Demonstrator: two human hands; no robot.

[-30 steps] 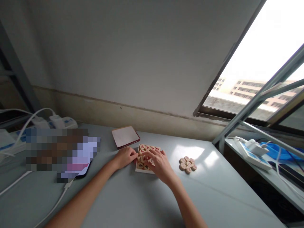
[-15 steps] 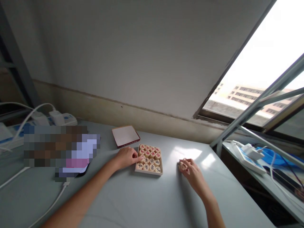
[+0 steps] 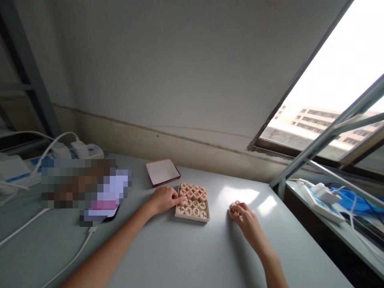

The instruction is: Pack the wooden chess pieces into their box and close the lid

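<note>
the lone head camera looks forward and down over the desk [image 3: 162, 248] toward the wall [image 3: 168, 80].

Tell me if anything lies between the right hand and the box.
Nothing visible: only tabletop lies between the right hand, at the loose pieces, and the box. The left hand is at the box's other side.

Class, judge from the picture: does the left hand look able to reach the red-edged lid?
Probably yes: the red-edged lid lies just beyond the left hand, and nothing visible stands between them.
</note>
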